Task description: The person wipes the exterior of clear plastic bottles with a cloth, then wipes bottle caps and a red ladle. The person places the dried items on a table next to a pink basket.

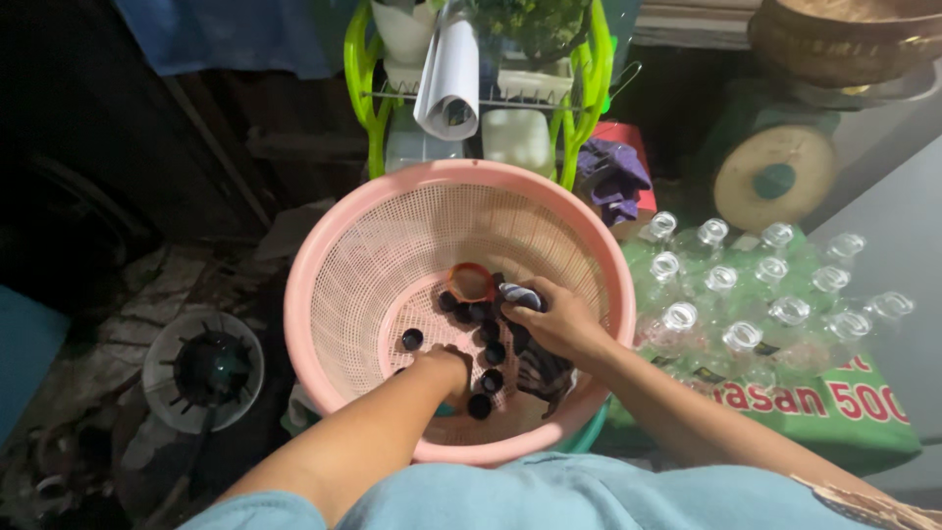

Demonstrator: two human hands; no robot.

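Pink basket (324,285), centre: black caps (488,332) and cloth (542,373) on its floor. Left hand (446,371) among near caps, finger state hidden. Right hand (556,319) clamped on the cloth. Clear bottles (756,294) right.

dim corner, dark plank wall (118,108) at left | lime-green dish rack (365,88) against the back wall | green kitchen scale (775,167) at right, woven basket (844,39) on top | gas burner (204,368) low at left on cluttered floor | grey wall (893,206) at far right
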